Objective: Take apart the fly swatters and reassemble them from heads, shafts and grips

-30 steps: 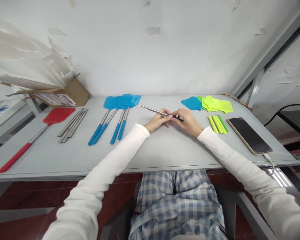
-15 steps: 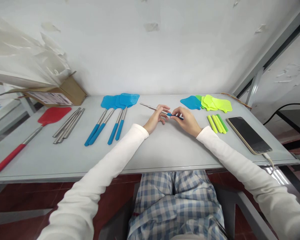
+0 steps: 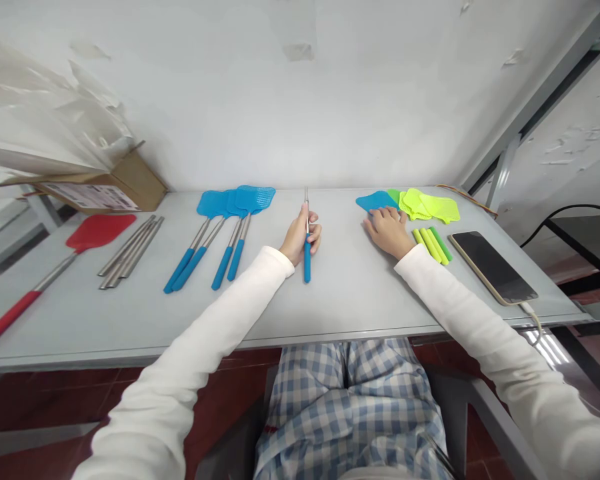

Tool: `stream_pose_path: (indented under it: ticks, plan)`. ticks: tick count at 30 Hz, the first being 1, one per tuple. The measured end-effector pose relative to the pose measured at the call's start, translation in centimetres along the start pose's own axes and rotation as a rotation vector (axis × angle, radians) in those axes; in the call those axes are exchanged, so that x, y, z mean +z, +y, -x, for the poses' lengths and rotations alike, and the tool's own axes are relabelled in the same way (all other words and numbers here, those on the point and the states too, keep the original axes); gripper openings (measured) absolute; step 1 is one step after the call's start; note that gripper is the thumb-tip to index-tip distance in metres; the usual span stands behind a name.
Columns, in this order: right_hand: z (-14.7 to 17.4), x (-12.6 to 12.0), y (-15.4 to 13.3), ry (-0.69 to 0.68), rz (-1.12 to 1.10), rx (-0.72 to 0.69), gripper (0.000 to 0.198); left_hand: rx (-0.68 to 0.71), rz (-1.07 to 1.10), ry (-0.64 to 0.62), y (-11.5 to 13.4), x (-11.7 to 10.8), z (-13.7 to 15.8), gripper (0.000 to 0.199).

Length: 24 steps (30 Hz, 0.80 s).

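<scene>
My left hand point(image 3: 295, 237) is closed round the metal rod of a fly swatter handle point(image 3: 307, 261). The handle has a blue grip pointing towards me, and no head sits on its thin far end. Further right, my right hand point(image 3: 390, 232) lies palm down with fingers stretched over the lower edge of a loose blue fly swatter head point(image 3: 373, 200). Its fingertips partly cover that head; whether they pinch it is hard to see. Lime fly swatter heads point(image 3: 433, 205) overlap beside it, with a green one partly hidden among them.
Several blue fly swatters point(image 3: 237, 230) lie left of my left hand. Beyond them are bare metal tubes point(image 3: 133, 253), a red fly swatter point(image 3: 55, 273) and a cardboard box point(image 3: 135, 180). Lime and green grips point(image 3: 433, 245) and a phone point(image 3: 495, 267) on a cable lie at right.
The blue-gripped handle has turned from lying crosswise to pointing away from me, now in my left hand alone. My right hand has let go of it and moved right to the blue head.
</scene>
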State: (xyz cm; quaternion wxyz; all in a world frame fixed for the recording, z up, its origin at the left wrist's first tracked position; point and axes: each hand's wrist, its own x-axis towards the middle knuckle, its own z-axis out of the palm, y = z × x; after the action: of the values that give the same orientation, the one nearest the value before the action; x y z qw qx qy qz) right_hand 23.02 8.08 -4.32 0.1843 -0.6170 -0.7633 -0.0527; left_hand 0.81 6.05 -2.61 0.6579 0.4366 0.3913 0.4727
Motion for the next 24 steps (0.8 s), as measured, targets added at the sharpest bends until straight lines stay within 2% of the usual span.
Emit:
stream_pose_path:
  ticks: [5, 9, 13, 16, 19, 21, 24]
  plan:
    - [0.5, -0.3, -1.2, -0.079, -0.091, -0.082, 0.039, -0.033, 0.139, -0.043, 0.5, -0.7, 0.0, 0.032]
    - [0.7, 0.6, -0.9, -0.071, -0.102, 0.008, 0.059, -0.017, 0.146, -0.079, 0.5, -0.7, 0.0, 0.02]
    - [0.5, 0.9, -0.1, -0.062, -0.138, 0.056, 0.066, 0.035, 0.068, -0.119, 0.7, -0.6, 0.1, 0.035]
    - [0.2, 0.5, 0.1, -0.054, -0.151, 0.065, 0.051, 0.132, -0.036, -0.099, 1.4, -0.6, 0.3, 0.049]
    - [0.1, 0.4, 0.0, -0.025, -0.211, 0.081, 0.045, 0.254, -0.184, 0.012, 2.0, -0.7, 0.6, 0.054]
    - [0.2, 0.5, -0.2, -0.015, -0.243, 0.097, 0.051, 0.351, -0.336, 0.091, 2.1, -1.0, 0.8, 0.05]
    - [0.4, 0.7, -0.5, -0.033, -0.228, 0.091, 0.074, 0.457, -0.663, 0.137, 1.8, -1.6, 0.9, 0.037]
